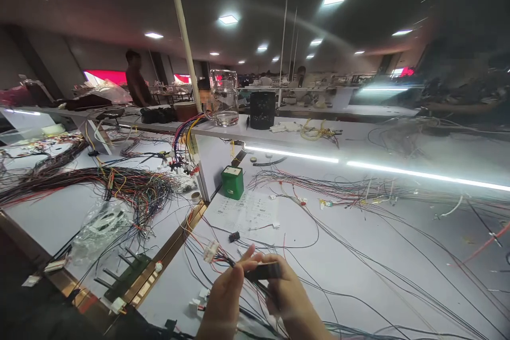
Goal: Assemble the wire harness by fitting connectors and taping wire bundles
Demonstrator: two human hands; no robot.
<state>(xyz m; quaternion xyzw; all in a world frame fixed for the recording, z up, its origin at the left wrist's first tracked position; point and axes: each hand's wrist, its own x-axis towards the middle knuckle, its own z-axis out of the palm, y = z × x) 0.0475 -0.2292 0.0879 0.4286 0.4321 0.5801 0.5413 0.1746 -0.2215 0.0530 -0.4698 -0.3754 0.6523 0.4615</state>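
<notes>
- Closest to the camera are my two bare hands, side by side over the white bench (358, 255). Left hand (223, 293) has thumb and fingers pinched on a wire bundle (224, 260), just behind its white connector (211, 251).
- Right hand (290, 289) is right beside it, fingers clamped on a black piece (263, 271). It's flat and dark, can't really tell what it is. Some of the fingertips are hidden.
- So the bundle is at the bottom middle, up off the bench, white end pointing away and to the left.
- Just past the hands: a small black connector (234, 236), then a printed sheet (243, 215) with a green box (232, 183) at its far edge.
- Loose wires (330, 241) run all over the right side.
- Left bench has a big messy wire pile (135, 186) plus a crumpled clear bag (98, 234).
- Up on the shelf: clear jar (224, 98), and a black mesh cup (263, 110) next to it.
</notes>
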